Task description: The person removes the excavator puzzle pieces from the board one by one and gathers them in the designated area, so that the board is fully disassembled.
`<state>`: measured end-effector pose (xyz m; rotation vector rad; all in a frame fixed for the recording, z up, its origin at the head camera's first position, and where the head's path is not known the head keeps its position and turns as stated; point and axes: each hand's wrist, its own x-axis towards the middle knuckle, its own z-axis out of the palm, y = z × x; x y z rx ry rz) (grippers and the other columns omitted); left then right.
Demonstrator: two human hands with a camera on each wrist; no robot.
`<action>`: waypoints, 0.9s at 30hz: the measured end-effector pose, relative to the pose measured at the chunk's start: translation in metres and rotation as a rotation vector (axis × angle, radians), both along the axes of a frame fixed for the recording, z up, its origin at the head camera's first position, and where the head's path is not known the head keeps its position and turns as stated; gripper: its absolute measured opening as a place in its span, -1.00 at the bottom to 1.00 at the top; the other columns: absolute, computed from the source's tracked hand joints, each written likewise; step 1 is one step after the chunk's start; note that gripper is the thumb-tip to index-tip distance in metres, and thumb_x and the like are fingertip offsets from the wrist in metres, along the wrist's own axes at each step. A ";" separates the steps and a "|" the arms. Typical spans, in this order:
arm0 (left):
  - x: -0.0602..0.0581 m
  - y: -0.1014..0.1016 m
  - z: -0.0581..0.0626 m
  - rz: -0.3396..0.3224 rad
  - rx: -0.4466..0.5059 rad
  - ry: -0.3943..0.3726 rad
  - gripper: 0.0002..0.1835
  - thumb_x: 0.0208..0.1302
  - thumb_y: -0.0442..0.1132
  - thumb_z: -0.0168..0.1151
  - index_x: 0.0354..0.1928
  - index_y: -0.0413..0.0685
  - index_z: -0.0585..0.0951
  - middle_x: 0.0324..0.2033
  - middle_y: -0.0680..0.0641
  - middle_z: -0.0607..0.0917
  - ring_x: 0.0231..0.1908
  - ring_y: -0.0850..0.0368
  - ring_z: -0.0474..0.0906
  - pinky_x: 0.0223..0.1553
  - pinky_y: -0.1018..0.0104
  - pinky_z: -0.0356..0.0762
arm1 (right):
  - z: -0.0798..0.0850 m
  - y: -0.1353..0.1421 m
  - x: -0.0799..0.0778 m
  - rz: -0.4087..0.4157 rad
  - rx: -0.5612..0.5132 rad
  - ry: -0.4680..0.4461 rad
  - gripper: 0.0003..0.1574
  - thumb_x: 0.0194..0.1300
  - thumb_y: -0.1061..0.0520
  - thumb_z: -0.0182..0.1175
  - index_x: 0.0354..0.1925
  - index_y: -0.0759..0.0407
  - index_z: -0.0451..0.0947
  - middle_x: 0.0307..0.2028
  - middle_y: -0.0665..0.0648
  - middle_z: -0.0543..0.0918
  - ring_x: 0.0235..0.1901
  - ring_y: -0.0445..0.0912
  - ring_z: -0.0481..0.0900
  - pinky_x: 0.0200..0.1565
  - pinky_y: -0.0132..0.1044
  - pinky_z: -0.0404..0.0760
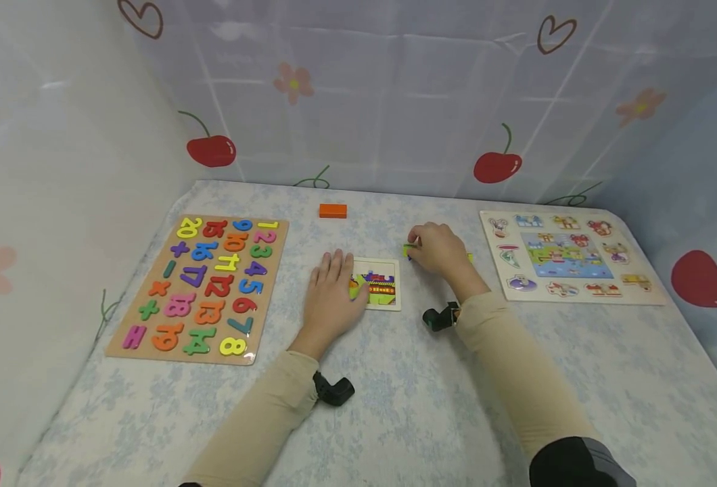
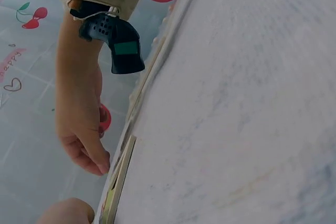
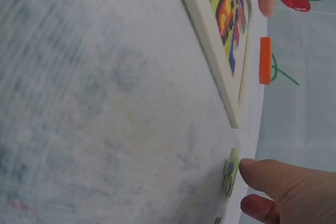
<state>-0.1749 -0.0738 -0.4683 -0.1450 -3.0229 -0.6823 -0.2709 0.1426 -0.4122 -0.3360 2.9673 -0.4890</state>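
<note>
A small framed picture puzzle [image 1: 398, 284] lies on the table, with a red, yellow and purple vehicle on green partly assembled in it. My left hand [image 1: 332, 294] lies across the left part of this frame, fingers extended. To the right of the frame, my right hand [image 1: 439, 250] is low over loose puzzle pieces, its fingers bent downward. In the right wrist view, my fingertips are right at a green and blue puzzle piece [image 3: 230, 174] beside the frame's corner. Another green piece [image 1: 470, 257] shows from under the right side of that hand, mostly hidden.
A number board [image 1: 197, 291] with colorful digits and signs lies at the left. On the right is a larger picture board [image 1: 571, 260]. An orange block [image 1: 333, 211] sits near the table's back edge, before a printed curtain [image 1: 395, 101]. Both wrists wear black cameras.
</note>
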 end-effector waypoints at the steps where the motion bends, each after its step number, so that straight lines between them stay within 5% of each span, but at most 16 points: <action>1: 0.000 0.000 0.000 -0.006 -0.008 0.000 -0.19 0.42 0.29 -0.18 0.58 0.09 0.04 0.59 -0.05 -0.02 0.59 -0.03 -0.25 0.57 -0.03 -0.24 | 0.001 -0.001 0.001 0.007 -0.008 0.001 -0.73 0.34 0.00 0.27 -0.05 0.08 0.62 -0.19 0.13 0.60 -0.19 0.03 0.49 -0.16 -0.08 0.52; 11: 0.004 0.013 -0.001 -0.037 -0.084 -0.003 -0.15 0.39 0.36 -0.24 0.59 0.11 0.00 0.59 -0.03 -0.05 0.59 -0.05 -0.24 0.56 -0.08 -0.23 | 0.004 -0.007 0.020 0.088 -0.154 -0.143 -0.71 0.38 0.02 0.23 0.01 0.07 0.63 -0.17 0.12 0.61 -0.20 -0.01 0.51 -0.17 -0.17 0.53; 27: 0.010 0.020 0.001 -0.023 -0.095 -0.035 -0.19 0.41 0.34 -0.22 0.58 0.12 0.07 0.59 -0.03 -0.03 0.59 -0.05 -0.23 0.56 -0.09 -0.21 | -0.013 -0.009 0.041 0.211 -0.218 -0.067 -0.77 0.31 -0.02 0.32 -0.12 0.02 0.73 -0.30 0.02 0.64 -0.28 -0.10 0.52 -0.19 -0.19 0.50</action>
